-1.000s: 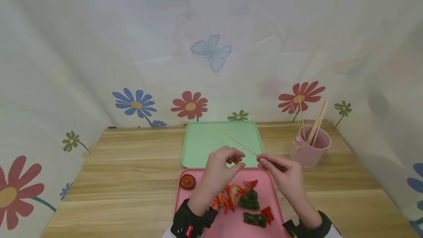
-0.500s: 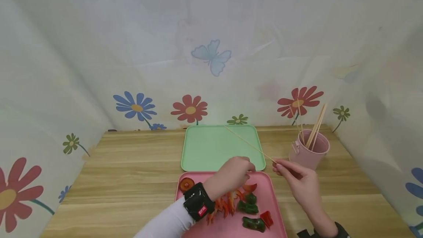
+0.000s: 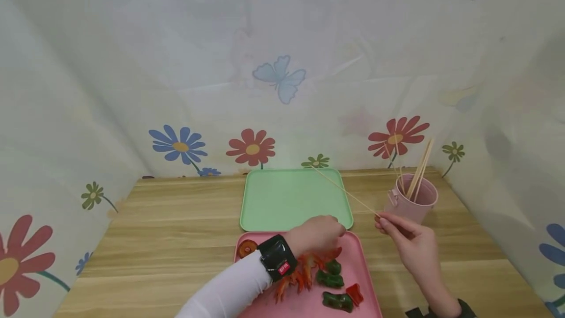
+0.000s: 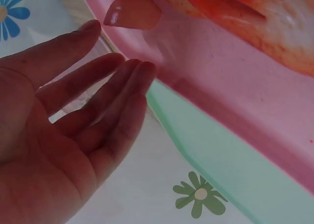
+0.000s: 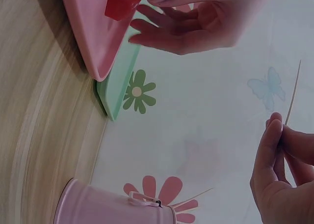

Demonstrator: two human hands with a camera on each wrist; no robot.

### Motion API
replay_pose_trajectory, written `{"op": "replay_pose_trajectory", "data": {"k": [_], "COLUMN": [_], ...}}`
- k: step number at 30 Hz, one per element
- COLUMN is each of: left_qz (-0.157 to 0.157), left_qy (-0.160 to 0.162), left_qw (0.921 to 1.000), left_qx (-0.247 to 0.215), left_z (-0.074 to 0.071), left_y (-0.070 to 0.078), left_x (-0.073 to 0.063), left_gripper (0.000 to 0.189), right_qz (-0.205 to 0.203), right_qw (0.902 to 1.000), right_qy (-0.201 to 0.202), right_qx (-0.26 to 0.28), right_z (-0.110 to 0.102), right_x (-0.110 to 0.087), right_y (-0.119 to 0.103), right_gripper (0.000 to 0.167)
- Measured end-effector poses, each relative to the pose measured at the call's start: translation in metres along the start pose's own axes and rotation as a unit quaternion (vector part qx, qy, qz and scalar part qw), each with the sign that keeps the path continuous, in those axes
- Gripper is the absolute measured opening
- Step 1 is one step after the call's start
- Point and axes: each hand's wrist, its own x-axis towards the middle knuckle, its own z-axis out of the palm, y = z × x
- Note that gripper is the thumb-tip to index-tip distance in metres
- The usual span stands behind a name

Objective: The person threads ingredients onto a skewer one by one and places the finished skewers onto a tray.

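Note:
My right hand point(image 3: 412, 242) pinches a thin wooden skewer point(image 3: 344, 191) between thumb and fingers near one end. The skewer slants up and left over the green tray. Low over the far right part of the pink tray point(image 3: 304, 305) is my left hand point(image 3: 318, 234). Its fingers look loosely bent in the left wrist view, beside a red pepper piece point(image 4: 131, 13), with nothing held. Orange shrimp point(image 3: 304, 274) lie just below that hand. Green pepper pieces point(image 3: 337, 301) and another red piece point(image 3: 354, 294) lie toward the front right.
A green tray point(image 3: 291, 200) stands behind the pink one, against the flowered backdrop. To the right, a pink bucket point(image 3: 403, 210) holds several skewers and sticks. At the pink tray's left rests a round brown mushroom cap point(image 3: 247, 248).
My left hand has left the skewer's side and gone down over the pink tray to the red pepper piece. My right hand has carried the skewer right and slightly toward me.

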Motion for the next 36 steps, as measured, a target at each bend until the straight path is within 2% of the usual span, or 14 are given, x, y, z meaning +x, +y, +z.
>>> {"op": "replay_pose_trajectory", "data": {"k": [5, 10, 13, 20, 31, 36], "left_qz": [-0.017, -0.025, -0.028, -0.032, -0.023, -0.033], "left_qy": [-0.031, -0.059, -0.065, -0.06, -0.034, -0.019], "left_qw": [0.9993, 0.9978, 0.9971, 0.9961, 0.9958, 0.9935], "left_qx": [0.012, -0.019, -0.028, -0.057, -0.081, -0.108], "left_z": [0.0019, 0.0009, 0.0004, -0.0004, -0.0016, -0.0028], "left_y": [0.0027, 0.0034, 0.0043, 0.0066, 0.0036, 0.0011], "left_x": [0.0018, 0.0006, -0.0008, -0.004, -0.0061, -0.0075], "left_gripper": [0.013, 0.013, 0.013, 0.009, 0.008, 0.012], "right_qz": [0.005, 0.007, 0.007, -0.001, -0.007, -0.011], "right_qw": [0.9995, 0.9988, 0.9986, 0.9981, 0.9984, 0.998], "right_qy": [0.006, 0.012, 0.013, 0.009, 0.009, 0.01], "right_qx": [-0.031, -0.047, -0.051, -0.061, -0.055, -0.062], "right_z": [0.0004, 0.0001, -0.0001, -0.0006, 0.0, 0.0005], "right_x": [0.0015, 0.0024, 0.0027, 0.0027, 0.0036, 0.005], "right_y": [-0.0012, -0.0017, -0.0015, -0.0001, 0.0005, 0.0027], "right_gripper": [0.021, 0.02, 0.02, 0.019, 0.019, 0.019]}}
